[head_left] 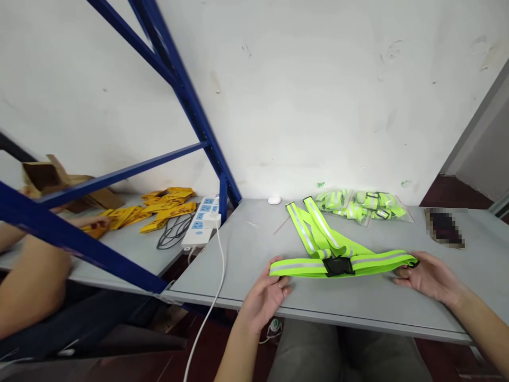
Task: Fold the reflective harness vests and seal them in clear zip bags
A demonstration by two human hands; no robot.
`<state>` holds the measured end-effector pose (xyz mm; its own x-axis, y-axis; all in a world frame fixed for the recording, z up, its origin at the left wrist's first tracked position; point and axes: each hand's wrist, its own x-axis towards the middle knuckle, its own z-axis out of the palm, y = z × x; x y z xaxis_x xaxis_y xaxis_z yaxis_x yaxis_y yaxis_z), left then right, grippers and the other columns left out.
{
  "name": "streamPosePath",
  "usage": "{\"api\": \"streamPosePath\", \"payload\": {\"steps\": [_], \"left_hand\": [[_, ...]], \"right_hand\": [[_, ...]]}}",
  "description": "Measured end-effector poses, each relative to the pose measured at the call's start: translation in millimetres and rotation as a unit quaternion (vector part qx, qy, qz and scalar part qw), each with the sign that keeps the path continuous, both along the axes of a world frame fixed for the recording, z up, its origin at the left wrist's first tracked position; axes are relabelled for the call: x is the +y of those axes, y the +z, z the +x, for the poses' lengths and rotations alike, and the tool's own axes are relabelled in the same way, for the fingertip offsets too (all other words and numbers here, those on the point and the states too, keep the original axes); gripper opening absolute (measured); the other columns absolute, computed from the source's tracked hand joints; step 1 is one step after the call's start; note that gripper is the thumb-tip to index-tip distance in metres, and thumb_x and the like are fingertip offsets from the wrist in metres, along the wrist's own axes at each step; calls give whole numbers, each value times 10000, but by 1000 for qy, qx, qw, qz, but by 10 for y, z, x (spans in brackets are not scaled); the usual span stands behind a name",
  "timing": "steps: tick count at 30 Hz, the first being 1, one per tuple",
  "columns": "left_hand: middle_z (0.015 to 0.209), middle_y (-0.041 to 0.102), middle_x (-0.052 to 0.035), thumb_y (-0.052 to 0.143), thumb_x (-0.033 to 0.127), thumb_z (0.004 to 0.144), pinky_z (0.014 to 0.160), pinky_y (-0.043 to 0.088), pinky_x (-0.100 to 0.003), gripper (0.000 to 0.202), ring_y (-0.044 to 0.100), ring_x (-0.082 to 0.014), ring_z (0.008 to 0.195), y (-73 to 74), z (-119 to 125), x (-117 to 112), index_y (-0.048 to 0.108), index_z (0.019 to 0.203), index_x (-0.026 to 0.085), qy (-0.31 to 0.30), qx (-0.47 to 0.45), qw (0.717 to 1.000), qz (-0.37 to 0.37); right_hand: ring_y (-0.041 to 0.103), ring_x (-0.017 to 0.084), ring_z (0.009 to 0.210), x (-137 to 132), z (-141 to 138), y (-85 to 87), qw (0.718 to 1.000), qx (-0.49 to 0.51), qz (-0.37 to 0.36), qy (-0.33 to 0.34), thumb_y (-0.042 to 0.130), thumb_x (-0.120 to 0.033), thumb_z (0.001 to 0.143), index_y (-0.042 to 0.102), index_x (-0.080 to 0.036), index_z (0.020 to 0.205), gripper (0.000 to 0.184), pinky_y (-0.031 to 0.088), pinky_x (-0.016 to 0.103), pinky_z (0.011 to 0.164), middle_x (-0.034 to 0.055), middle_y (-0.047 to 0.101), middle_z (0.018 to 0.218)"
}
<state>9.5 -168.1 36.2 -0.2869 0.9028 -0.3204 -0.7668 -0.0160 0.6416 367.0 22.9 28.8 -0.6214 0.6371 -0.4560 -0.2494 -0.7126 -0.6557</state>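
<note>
A neon-yellow reflective vest made of straps [298, 267] stretches between my two hands above the grey table. Its waist belt runs sideways, with a black buckle [339, 266] fastened at the middle. My left hand [264, 294] is closed on the belt's left end, fingers curled under it. At the belt's right end, my right hand [425, 276] grips the strap near a small black slider. Two shoulder straps [320, 223] with silver stripes lie on the table behind the belt, pointing away from me.
Clear bags with more folded vests [360, 204] lie against the wall. A white power strip [202, 220], its white cable hanging over the edge, sits beside a blue metal frame [191, 106]. Left of it, another person's arm [40, 265] reaches toward yellow strips [167, 207].
</note>
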Motion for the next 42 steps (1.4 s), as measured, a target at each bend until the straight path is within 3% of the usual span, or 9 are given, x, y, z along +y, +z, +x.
{"api": "streamPosePath", "payload": {"steps": [4, 11, 15, 19, 28, 32, 38, 40, 42], "left_hand": [[767, 566, 10, 789, 380, 657, 596, 471, -260, 456, 535, -114, 611, 48, 81, 104, 571, 1006, 184, 77, 103, 989, -75], [1090, 563, -53, 769, 351, 680, 806, 489, -301, 721, 566, -233, 1054, 192, 493, 183, 458, 1327, 284, 263, 486, 817, -164], [948, 584, -22, 704, 291, 768, 833, 492, -308, 794, 594, -177, 905, 115, 777, 289, 293, 1448, 267, 280, 529, 800, -35], [934, 617, -58, 585, 301, 883, 852, 482, -336, 270, 592, -198, 905, 13, 889, 327, 596, 1139, 218, 224, 602, 766, 15], [634, 575, 17, 439, 548, 930, 865, 468, -370, 359, 632, -216, 816, 169, 854, 421, 521, 1023, 211, 241, 322, 916, 7], [673, 553, 13, 480, 531, 910, 796, 486, -358, 338, 613, -207, 759, 148, 913, 528, 486, 1053, 225, 159, 361, 918, 34], [1208, 536, -182, 536, 381, 899, 967, 402, -523, 449, 498, -340, 1138, 61, 1024, 644, 453, 1274, 148, -75, 698, 708, 80], [1183, 534, -181, 463, 372, 937, 952, 400, -556, 410, 488, -346, 1121, 48, 1036, 698, 449, 1276, 142, -100, 734, 669, 61], [1182, 519, -169, 459, 364, 938, 950, 394, -571, 380, 476, -350, 1117, 28, 1042, 755, 461, 1257, 157, -105, 747, 655, 43]], "right_hand": [[485, 122, 506, -40, -147, 48, 974, -177, 130, -59, 690, -373, 753, 580, -205, 836, 218, 526, 326, 600, -33, 542, 645], [540, 166, 656, -221, -470, 119, 672, -447, 578, -121, 556, -309, 766, 464, -203, 1182, 440, 457, 289, 617, -22, 500, 773], [581, 189, 725, -399, -840, 120, 595, -430, 677, -58, 497, -163, 742, 498, -199, 1120, 380, 474, 299, 643, 29, 566, 858], [602, 234, 856, -565, -1146, 54, 527, -403, 748, 10, 531, -48, 686, 544, -204, 957, 313, 490, 344, 735, 59, 626, 919], [586, 286, 883, -822, -1396, -248, 365, -422, 826, 77, 513, -31, 772, 532, -62, 1215, 445, 530, 417, 775, 150, 614, 987], [570, 308, 996, -891, -1415, -152, 437, -391, 799, 136, 499, -42, 789, 458, -75, 1329, 543, 520, 454, 882, 174, 588, 1104], [638, 189, 886, -730, -1079, 101, 744, -237, 597, 183, 359, -176, 954, 497, -217, 1280, 357, 554, 344, 836, 66, 654, 1062], [656, 180, 889, -660, -916, 67, 788, -231, 557, 126, 336, -222, 977, 465, -218, 1294, 342, 551, 349, 853, 55, 677, 1000], [660, 180, 880, -617, -786, 4, 774, -265, 573, 45, 346, -232, 976, 475, -223, 1262, 314, 558, 339, 817, 54, 676, 958]]}}
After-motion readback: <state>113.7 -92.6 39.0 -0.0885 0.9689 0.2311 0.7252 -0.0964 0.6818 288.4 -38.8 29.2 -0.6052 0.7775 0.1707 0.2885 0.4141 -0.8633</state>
